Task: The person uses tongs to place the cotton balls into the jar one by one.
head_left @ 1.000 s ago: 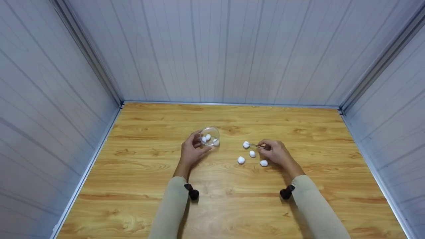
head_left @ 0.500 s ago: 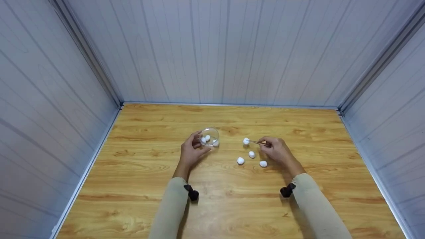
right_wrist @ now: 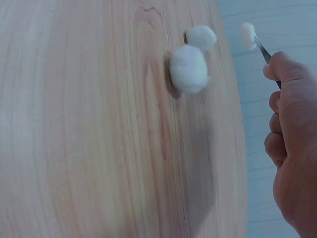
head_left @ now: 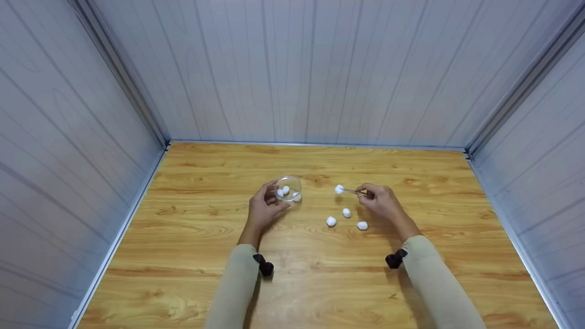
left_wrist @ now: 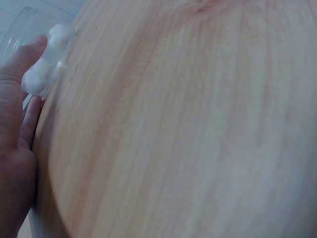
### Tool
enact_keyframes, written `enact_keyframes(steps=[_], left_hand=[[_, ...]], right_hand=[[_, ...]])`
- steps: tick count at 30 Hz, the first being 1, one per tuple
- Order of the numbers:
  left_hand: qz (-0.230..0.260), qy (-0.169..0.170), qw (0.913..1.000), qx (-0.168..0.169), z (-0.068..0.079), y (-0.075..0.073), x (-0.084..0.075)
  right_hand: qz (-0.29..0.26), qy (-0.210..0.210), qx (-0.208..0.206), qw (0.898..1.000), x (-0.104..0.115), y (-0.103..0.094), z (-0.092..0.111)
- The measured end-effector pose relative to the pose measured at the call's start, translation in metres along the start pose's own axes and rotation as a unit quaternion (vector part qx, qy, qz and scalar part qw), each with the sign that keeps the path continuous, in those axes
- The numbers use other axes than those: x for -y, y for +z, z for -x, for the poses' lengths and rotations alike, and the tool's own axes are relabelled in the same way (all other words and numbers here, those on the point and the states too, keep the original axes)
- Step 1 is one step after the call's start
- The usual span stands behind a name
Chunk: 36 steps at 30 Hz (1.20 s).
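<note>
My left hand (head_left: 265,208) grips a clear round cup (head_left: 289,179) on the wooden table, thumb on its near side and fingers on its left. Several white cotton balls (left_wrist: 37,79) show through its wall in the left wrist view. My right hand (head_left: 383,201) pinches metal tweezers (head_left: 354,191), whose tips hold a cotton ball (head_left: 339,188) raised above the table, to the right of the cup. In the right wrist view the fingers curl round the tweezers (right_wrist: 263,49) and the held cotton ball (right_wrist: 248,36) appears against the pale wall.
Three loose cotton balls lie on the table (head_left: 292,283) in front of the tweezers: one at the left (head_left: 331,221), a middle ball (head_left: 347,213) and a right-hand ball (head_left: 362,225). Pale panelled walls (head_left: 292,73) enclose the table at the back and both sides.
The cotton ball in the tweezers has risen off the table as my right hand moved up and slightly away. My left hand and the cup have stayed nearly still.
</note>
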<state>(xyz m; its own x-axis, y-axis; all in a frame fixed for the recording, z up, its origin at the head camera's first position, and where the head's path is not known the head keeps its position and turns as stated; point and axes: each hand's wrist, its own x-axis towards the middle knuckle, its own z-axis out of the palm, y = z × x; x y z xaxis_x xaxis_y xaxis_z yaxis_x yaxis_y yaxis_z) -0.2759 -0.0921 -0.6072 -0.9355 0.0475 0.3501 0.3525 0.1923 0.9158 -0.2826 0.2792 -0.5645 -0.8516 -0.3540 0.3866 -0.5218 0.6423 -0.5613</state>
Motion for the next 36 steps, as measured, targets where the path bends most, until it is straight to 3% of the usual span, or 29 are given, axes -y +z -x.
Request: enact_keyframes(steps=[3, 15, 19, 26, 36], left_hand=[[0.013, 0.004, 0.9999, -0.002, 0.002, -0.001, -0.011], [0.004, -0.016, 0.9998, -0.007, -0.002, 0.001, 0.009], [0.005, -0.016, 0.9998, -0.007, -0.003, 0.001, 0.01], [-0.038, -0.028, 0.9989, -0.004, -0.002, 0.001, 0.012], [-0.033, -0.032, 0.9989, -0.003, -0.002, 0.001, 0.012]], right_hand=[[-0.002, -0.003, -0.003, 1.0, 0.002, 0.0, -0.001], [0.0, -0.043, -0.017, 0.999, 0.01, 0.001, -0.011], [0.002, -0.049, -0.015, 0.999, 0.012, 0.002, -0.015], [0.009, -0.049, 0.001, 0.999, 0.019, 0.003, -0.02], [0.001, -0.039, 0.008, 0.999, 0.03, 0.007, -0.028]])
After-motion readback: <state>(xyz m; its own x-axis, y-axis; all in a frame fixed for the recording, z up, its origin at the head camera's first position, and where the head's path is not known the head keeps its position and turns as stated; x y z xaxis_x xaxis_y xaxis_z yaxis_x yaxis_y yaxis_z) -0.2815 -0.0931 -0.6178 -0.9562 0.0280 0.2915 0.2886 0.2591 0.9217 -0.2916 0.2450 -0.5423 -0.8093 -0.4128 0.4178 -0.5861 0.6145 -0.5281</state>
